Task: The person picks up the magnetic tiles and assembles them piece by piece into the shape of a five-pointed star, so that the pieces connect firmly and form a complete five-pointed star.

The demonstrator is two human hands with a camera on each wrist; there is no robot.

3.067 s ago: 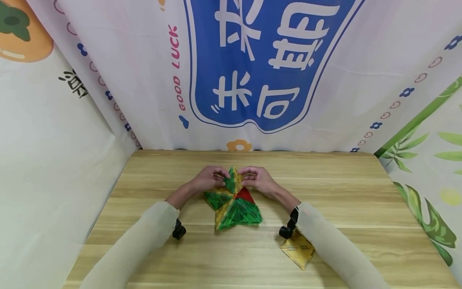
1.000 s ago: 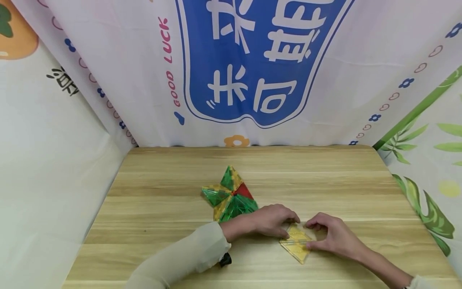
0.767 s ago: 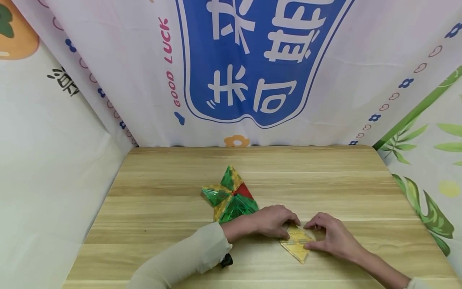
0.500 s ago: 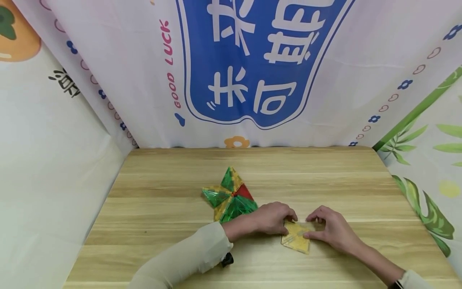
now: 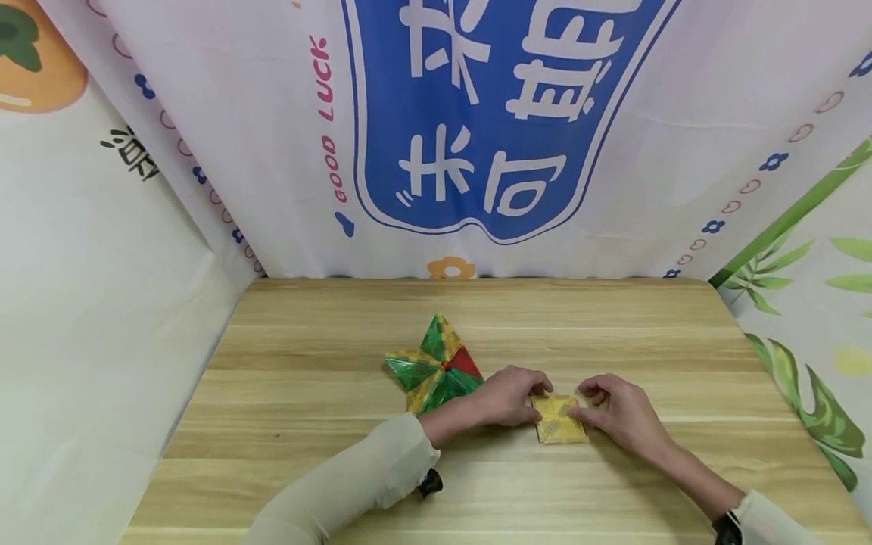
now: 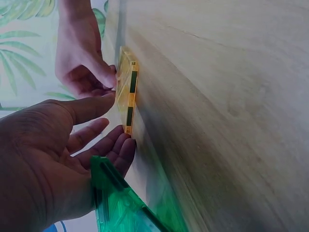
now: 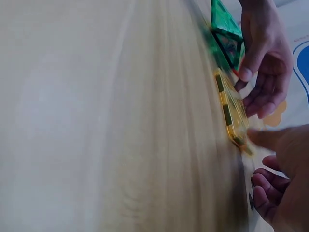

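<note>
From the head view, your left hand (image 5: 509,395) and right hand (image 5: 623,412) meet over the yellow tiles (image 5: 559,418), which lie on the table (image 5: 286,424) just right of the pinwheel (image 5: 438,365). Both hands pinch the tiles at opposite edges; I judge you should keep them flat on the wood and square their edges before lifting.

In the left wrist view, your left hand (image 6: 58,159) is loosely spread, thumb and fingertips (image 6: 126,145) at the edge of the tiles (image 6: 127,92). A green piece (image 6: 116,203) of the pinwheel sits right by your palm, so mind you don't nudge it.

The right wrist view is blurred; your right hand (image 7: 280,179) has its thumb on the tiles (image 7: 231,113), fingers curled. Grip gently: the edges look thin and could slip apart.
</note>
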